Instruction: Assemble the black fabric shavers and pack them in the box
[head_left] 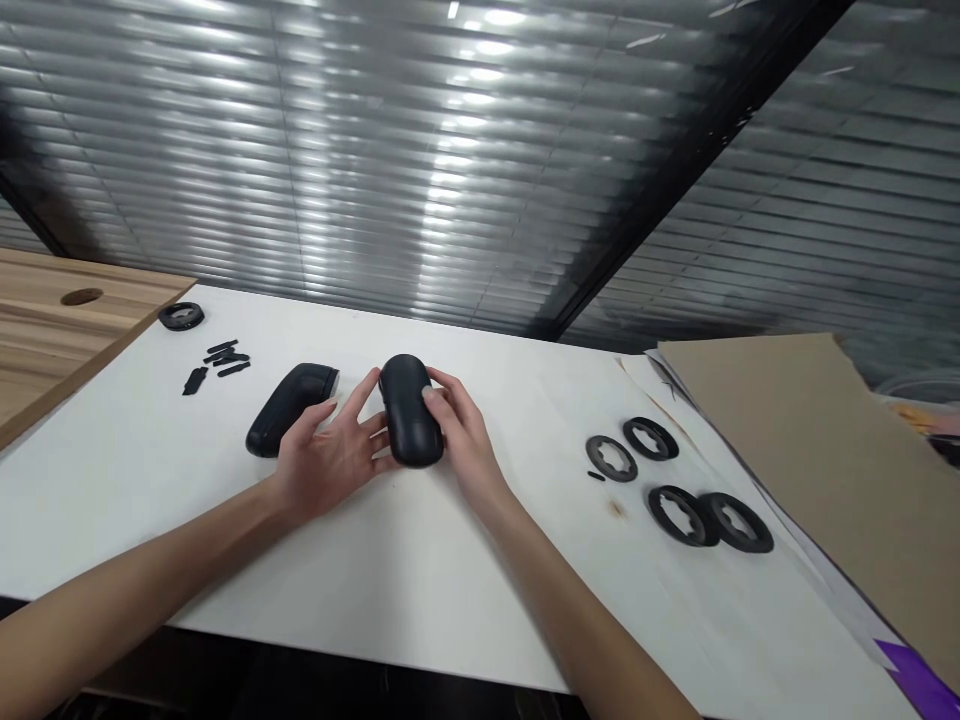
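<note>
Blk obj [411, 415] in R hand [466, 432], btwn edges [360, 652]

Lone head view from near above the white table [420, 590], forward-down toward slatted blinds [375, 150]

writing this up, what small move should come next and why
Probably curl the left hand around the rounded black device to steady it: that hand is spread at its edge with the thumb clear, while the right hand holds the opposite side, thumb on its upper face.
</note>
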